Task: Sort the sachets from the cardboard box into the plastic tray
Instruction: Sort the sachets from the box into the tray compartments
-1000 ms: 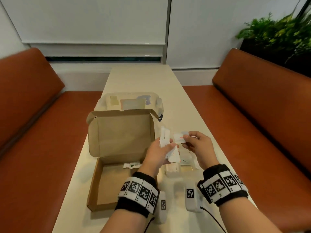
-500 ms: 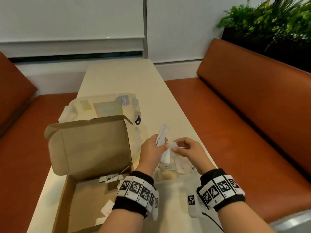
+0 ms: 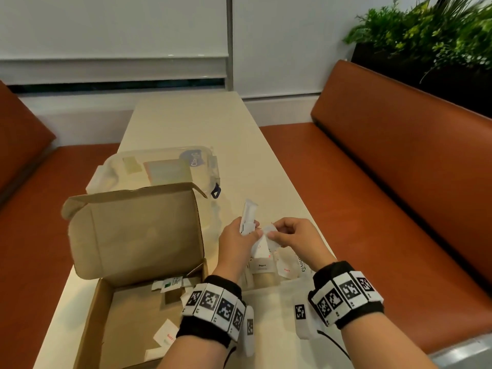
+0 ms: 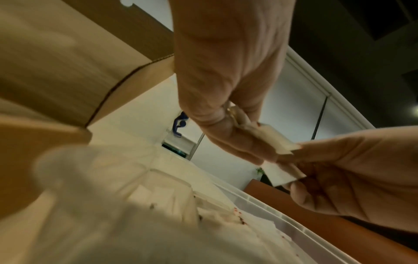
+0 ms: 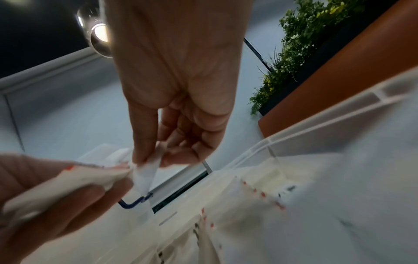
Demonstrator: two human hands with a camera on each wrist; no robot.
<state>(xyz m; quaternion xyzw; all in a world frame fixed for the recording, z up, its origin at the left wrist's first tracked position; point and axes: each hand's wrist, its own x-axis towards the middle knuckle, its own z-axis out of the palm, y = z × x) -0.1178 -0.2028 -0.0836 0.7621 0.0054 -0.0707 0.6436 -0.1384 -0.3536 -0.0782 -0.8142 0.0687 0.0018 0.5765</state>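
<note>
Cream table [image 3: 186, 123] between orange benches. Left hand [image 3: 237, 239] clutching a bundle of sachets [image 3: 249, 214] over the plastic tray [image 3: 269, 296], right hand [image 3: 292, 235] pinching one sachet [image 3: 269, 230] free, likely for sorting. Cardboard box [image 3: 127, 310] near left, more sachets inside.

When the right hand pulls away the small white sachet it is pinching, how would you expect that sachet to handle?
The small white sachet probably handles as floppy: it bends into a fold between the right hand fingertips. It looks thin and flat, so likely very light and unlikely to roll. The left hand grips a bunch of sachets touching it, so neighbours may drag along.
</note>
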